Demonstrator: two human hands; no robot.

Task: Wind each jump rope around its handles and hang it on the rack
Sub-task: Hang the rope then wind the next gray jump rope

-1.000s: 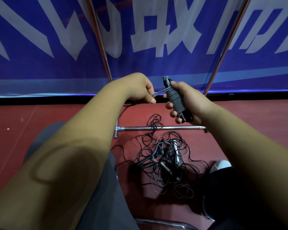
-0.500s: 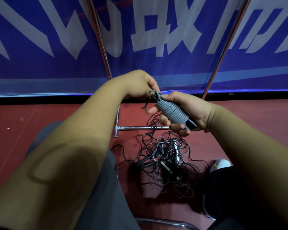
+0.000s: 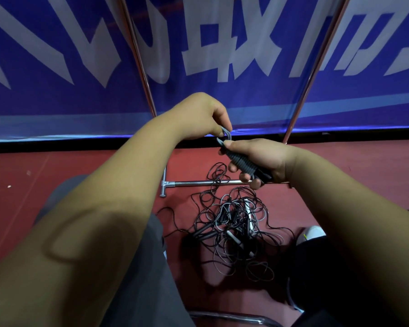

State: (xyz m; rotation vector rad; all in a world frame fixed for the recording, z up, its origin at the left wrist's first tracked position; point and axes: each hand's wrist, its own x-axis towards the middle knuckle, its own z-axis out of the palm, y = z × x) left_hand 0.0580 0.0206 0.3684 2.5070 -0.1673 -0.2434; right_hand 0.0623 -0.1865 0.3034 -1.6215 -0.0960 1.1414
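Two hands meet in the middle of the view, over a red floor (image 3: 80, 175) and in front of a blue banner (image 3: 57, 102) with large white characters. My right hand (image 3: 262, 159) grips a jump rope (image 3: 240, 161) already wound into a tight grey bundle around its dark handles. My fingers curl under it and my thumb presses on the upper end of the coils. The bundle lies slanted, its upper end pointing up and left toward my left hand (image 3: 203, 115), which pinches a small loop of cord (image 3: 226, 134) right at that end.

A second ago the bundle stood nearly upright and my left hand pulled a straight stretch of cord out to the side, clear of the coils. That free stretch is gone now. It has been taken up, and only the short loop remains between my hands, which have drawn close together. I judge the winding of this rope is all but done, and the loop is the last bit to tuck or cinch so the coils hold. After that it wants hanging on the rack (image 3: 138, 57), whose thin metal poles rise against the banner and whose base bar (image 3: 198, 183) lies on the floor below my hands.

Plenty of work remains: a tangled heap of ropes (image 3: 234, 225), black cords with a few pale handles, lies on the floor between my knees, near a white shoe (image 3: 313, 232) at the right
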